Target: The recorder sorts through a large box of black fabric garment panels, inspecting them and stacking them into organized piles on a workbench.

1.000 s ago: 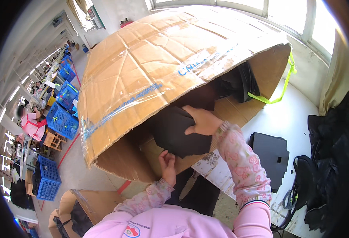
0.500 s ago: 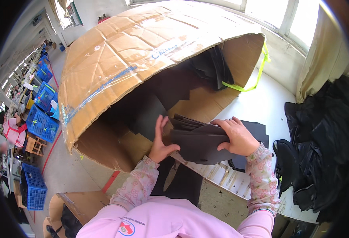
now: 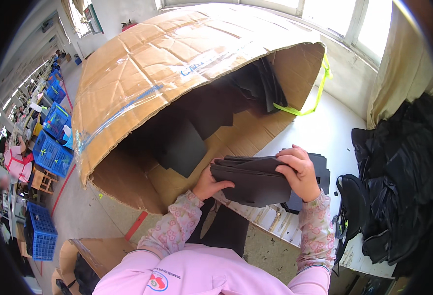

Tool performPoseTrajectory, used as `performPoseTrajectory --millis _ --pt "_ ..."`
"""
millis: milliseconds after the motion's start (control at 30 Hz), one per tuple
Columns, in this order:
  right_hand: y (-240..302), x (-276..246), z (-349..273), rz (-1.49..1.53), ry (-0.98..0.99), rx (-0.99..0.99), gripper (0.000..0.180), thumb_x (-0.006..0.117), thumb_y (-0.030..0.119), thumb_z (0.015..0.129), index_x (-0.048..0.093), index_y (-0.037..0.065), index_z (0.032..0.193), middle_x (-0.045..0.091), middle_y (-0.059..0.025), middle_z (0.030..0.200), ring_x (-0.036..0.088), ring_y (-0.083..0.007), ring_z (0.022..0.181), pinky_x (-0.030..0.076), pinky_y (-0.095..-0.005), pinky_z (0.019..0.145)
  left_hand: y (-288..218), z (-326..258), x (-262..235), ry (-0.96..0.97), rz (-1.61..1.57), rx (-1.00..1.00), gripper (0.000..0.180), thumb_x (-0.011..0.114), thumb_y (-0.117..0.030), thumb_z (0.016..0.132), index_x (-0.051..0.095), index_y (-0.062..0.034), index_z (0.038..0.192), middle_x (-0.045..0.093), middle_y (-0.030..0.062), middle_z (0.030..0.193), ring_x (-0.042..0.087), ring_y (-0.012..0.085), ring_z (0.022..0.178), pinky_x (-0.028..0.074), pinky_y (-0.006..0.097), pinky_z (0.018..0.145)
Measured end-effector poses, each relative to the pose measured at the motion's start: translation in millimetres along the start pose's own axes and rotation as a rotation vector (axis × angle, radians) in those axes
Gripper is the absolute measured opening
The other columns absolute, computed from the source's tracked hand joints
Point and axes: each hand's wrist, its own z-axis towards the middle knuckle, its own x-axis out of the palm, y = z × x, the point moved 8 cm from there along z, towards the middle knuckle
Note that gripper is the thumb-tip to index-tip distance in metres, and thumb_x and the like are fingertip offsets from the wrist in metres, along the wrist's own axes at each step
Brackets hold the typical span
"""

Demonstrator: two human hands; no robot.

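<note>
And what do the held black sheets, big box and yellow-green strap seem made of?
Black sheets: matte, flat, fairly rigid; perhaps stiff plastic or card.
Box: dull brown cardboard, by its creases and rough edge, with shiny clear tape.
Strap: bright, thin, bendy; possibly plastic or webbing.

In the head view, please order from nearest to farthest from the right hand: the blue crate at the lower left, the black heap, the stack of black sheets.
1. Stack of black sheets: in front, its right end held by the right hand.
2. Black heap: to the hand's right.
3. Blue crate: far away, lower left.
</note>
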Motion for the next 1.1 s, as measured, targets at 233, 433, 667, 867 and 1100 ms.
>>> performPoseTrajectory --millis 233,433,667,867,1100 --pt "-75 -14 -67 0.766 -0.514 0.420 0.008 0.058 0.000 0.088 0.064 -0.001 0.093 0.063 -0.0058 0.109 0.057 -0.0142 0.104 0.040 -0.0289 0.097 1 -7 -7 -0.035 -0.050 -0.017 0.075 0.083 0.004 0.070 0.042 0.0001 0.133 0.055 0.0072 0.127 0.053 0.0165 0.117 0.043 0.033 0.102" --pt "-68 28 -72 0.123 -0.120 0.342 0.033 0.059 0.013 0.093 0.060 0.001 0.123 0.051 -0.0172 0.136 0.046 -0.0301 0.130 0.034 -0.0372 0.109 9 -18 -11 -0.097 -0.070 -0.014 0.077 0.082 0.004 0.071 0.039 -0.0002 0.136 0.055 0.0088 0.129 0.053 0.0173 0.118 0.043 0.033 0.102" --pt "10 -4 -31 -0.050 -0.039 0.160 0.090 0.078 0.041 0.074 0.036 0.006 0.146 0.030 -0.0212 0.152 0.023 -0.0384 0.144 0.022 -0.0505 0.115 -4 -28 -13 -0.158 0.069 -0.013 0.074 0.082 0.003 0.071 0.041 0.0013 0.132 0.059 0.0108 0.124 0.057 0.0192 0.113 0.044 0.034 0.100" --pt "55 22 -5 -0.282 0.103 0.010 0.095 0.080 0.043 0.070 0.034 0.013 0.147 0.035 -0.0171 0.149 0.028 -0.0352 0.142 0.018 -0.0615 0.113 -38 -43 -17 -0.065 0.281 0.215 0.070 0.085 -0.001 0.069 0.042 0.0014 0.125 0.059 0.0120 0.121 0.058 0.0198 0.112 0.046 0.035 0.098" --pt "25 50 -28 -0.179 0.316 0.105 0.084 0.081 0.026 0.071 0.039 0.014 0.142 0.052 -0.0126 0.130 0.048 -0.0312 0.123 0.026 -0.0581 0.112 -13 -43 -9 -0.046 0.268 -0.005 0.063 0.088 -0.009 0.068 0.052 0.0017 0.118 0.063 0.0096 0.112 0.060 0.0182 0.107 0.047 0.032 0.094"
